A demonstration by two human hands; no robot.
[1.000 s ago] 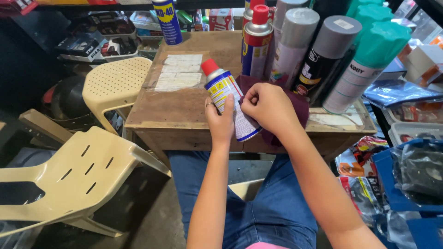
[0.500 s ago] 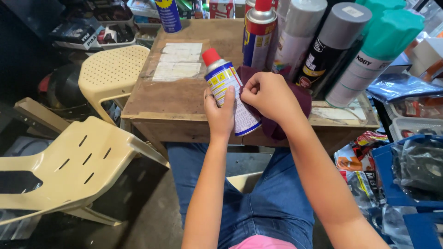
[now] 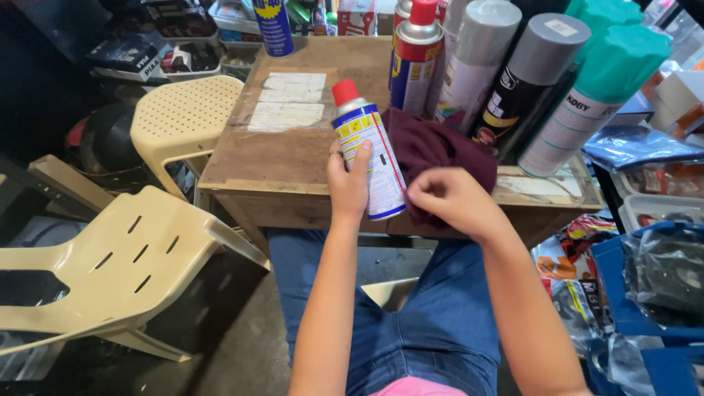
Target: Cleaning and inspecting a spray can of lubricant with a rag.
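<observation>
Left hand [image 3: 347,183] gripping spray can [image 3: 369,158], maroon cloth [image 3: 440,154] beside, tall cans [image 3: 477,62] behind

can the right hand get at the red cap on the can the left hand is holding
Probably yes. The right hand rests on the maroon cloth just beside the spray can, and the left hand grips only the can's lower body. The red cap stands bare, with nothing between it and the right hand.

Desk: a worn brown wooden desk [image 3: 293,158] is standing in the middle.
Seating: two cream plastic chairs [image 3: 139,257] are sitting left.
Floor: grey concrete floor [image 3: 242,337] is lying dim below.
</observation>
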